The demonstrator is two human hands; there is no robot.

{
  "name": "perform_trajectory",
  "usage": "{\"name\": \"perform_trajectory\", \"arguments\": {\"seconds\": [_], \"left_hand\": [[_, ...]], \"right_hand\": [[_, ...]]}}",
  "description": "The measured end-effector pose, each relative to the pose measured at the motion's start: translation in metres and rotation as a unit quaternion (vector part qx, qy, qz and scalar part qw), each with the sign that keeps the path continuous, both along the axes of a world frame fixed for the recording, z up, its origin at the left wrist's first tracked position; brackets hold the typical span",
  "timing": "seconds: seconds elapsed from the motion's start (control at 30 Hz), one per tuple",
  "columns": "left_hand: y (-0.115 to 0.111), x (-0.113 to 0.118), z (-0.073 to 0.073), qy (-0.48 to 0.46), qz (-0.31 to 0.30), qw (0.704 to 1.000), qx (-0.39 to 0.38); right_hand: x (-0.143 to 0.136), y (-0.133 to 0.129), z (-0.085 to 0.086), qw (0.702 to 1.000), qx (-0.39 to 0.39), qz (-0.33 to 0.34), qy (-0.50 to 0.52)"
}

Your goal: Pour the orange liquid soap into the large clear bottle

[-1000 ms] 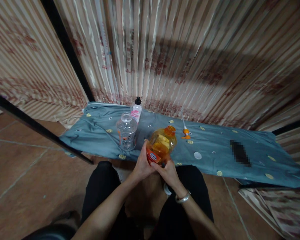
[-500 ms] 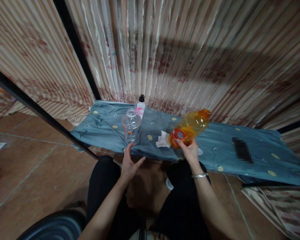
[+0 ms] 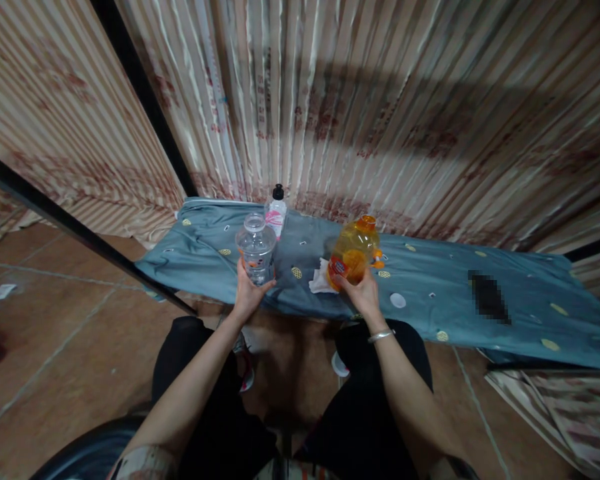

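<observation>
My left hand (image 3: 251, 291) is wrapped round the lower part of a clear, open-topped bottle (image 3: 257, 248) that stands upright on the blue cloth. Round the lower side of an orange-yellow bottle (image 3: 355, 250) with a red label, my right hand (image 3: 363, 293) is closed; this bottle stands nearly upright, its mouth uncovered. A crumpled white tissue (image 3: 321, 279) lies just left of it. Behind the clear bottle is a smaller bottle (image 3: 277, 212) with a black cap and pink print. A small orange piece (image 3: 378, 259) shows at the right side of the orange bottle.
The blue cloth (image 3: 430, 293) covers a long, narrow surface. On its right part lie a round white disc (image 3: 398, 301) and a blurred dark object (image 3: 490, 297). Dark metal poles (image 3: 80, 223) cross the left side, and a striped curtain (image 3: 300, 100) hangs behind.
My left hand has closed round the clear bottle. My right hand has moved left and brought the orange bottle from a strong tilt to nearly upright, uncovering the orange piece and white disc.
</observation>
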State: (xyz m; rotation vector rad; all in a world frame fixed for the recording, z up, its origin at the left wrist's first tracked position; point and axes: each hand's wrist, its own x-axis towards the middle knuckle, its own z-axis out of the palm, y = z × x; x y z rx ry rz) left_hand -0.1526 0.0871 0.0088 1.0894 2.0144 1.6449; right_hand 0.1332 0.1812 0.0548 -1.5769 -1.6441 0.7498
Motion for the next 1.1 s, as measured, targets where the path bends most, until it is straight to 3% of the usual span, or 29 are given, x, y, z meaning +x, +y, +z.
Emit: {"name": "perform_trajectory", "arguments": {"seconds": [0.3,0.6,1.1], "left_hand": [[0.002,-0.002,0.012,-0.002,0.039,0.994,-0.101],[0.002,0.000,0.024,-0.009,0.036,0.994,-0.098],[-0.016,0.007,0.021,-0.054,-0.039,0.996,-0.064]], "right_hand": [[0.002,0.000,-0.012,1.000,-0.015,0.012,0.007],[-0.013,0.001,-0.021,0.997,-0.013,-0.011,0.070],[-0.014,-0.004,-0.026,0.999,-0.015,-0.016,0.042]]}}
